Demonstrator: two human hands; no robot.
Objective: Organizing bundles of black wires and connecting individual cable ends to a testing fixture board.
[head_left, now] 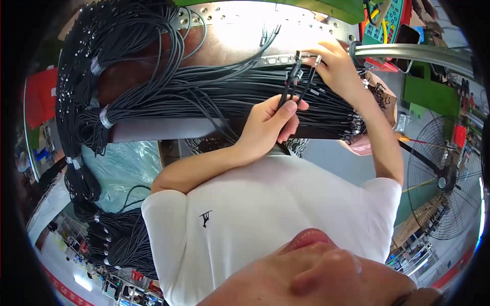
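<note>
My left hand [268, 124] grips several thin black cables between thumb and fingers, and their plug ends [294, 75] stick up out of the grip. Just above and to the right of it, my right hand [334, 69] has its fingers bent together beside the cable tips. A small metal end [318, 59] shows at these fingertips; whether they pinch it is hard to make out. Under both hands lies a thick bundle of black cables [214, 97] along the bench. A few loose cable ends [270, 36] point up at the far side.
Silver tape [105, 117] binds the bundle at the left, where more cables [76, 97] hang over the bench edge. A green machine part [326, 9] spans the far side. A metal rail [418, 51] runs at the right, above a caged fan [442, 181].
</note>
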